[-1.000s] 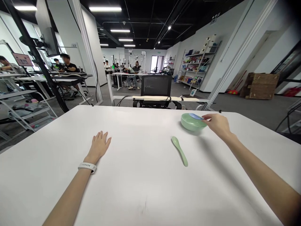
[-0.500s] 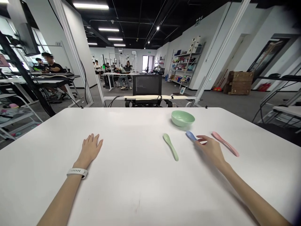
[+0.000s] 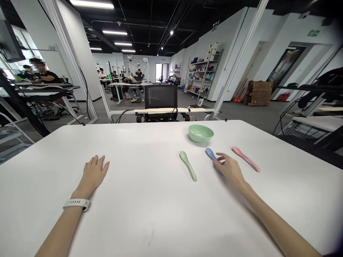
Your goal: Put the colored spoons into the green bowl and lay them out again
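Note:
My right hand is bent over a blue spoon, its thumb and fingers closed about the handle. The spoon lies on the white table, its bowl end pointing away from me and part of its handle covered by the hand. To the left of it rests a light green spoon; to the right, beyond my fingers, lies a pink spoon. A green bowl stands upright just behind the blue spoon. My left hand lies flat on the tabletop at the left, fingers spread, holding nothing.
Past the table's far edge are a black mesh chair and a metal frame bar. A stocked shelf and a wooden crate stand farther back. Several people sit at desks in the background.
The view has turned slightly right, so everything appears shifted left. My right hand stays at the blue spoon, which has not moved among the other things. The left hand remains flat.

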A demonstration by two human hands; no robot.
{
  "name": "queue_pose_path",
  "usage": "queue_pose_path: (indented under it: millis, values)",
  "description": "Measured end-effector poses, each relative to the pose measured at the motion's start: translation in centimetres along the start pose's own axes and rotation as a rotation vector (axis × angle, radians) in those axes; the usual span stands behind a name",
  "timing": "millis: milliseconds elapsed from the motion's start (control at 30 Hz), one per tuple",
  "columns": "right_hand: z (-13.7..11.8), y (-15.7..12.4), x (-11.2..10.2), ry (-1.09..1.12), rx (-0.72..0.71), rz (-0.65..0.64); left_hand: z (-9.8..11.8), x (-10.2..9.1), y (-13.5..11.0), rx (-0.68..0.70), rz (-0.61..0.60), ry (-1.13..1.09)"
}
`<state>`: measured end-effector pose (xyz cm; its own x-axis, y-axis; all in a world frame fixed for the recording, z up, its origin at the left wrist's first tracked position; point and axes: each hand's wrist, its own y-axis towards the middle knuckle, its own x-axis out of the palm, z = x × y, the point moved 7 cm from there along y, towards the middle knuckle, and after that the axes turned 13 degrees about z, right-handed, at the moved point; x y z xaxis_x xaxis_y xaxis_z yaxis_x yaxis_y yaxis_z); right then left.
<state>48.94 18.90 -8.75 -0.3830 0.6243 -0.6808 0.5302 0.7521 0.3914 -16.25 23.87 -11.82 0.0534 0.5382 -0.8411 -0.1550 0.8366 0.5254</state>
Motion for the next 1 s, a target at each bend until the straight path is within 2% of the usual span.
queue_pose_path:
  millis: [367, 700, 767, 867, 933, 1000]
  values:
    - [0.1, -0.1, 0.0, -0.021, 0.013, 0.003, -0.8, 1.2, 0.3, -0.01, -0.033, 0.013]
    - [0.6, 0.2, 0.1, -0.076, -0.021, 0.002, -0.7, 1.1, 0.3, -0.003, -0.032, 0.008]
    - [1.0, 1.2, -0.4, -0.107, -0.056, 0.04, -0.7, 1.1, 0.2, -0.012, -0.046, 0.01]
    - [2.2, 3.5, -2.3, -0.238, -0.097, 0.173, -0.7, 1.1, 0.3, -0.021, -0.056, 0.009]
    - [3.5, 5.0, -3.6, -0.376, -0.068, 0.24, -0.7, 1.1, 0.3, -0.021, -0.05, 0.006]
    - [4.9, 6.0, -4.6, -0.493, -0.007, 0.25, -0.8, 1.2, 0.3, -0.026, -0.048, 0.004]
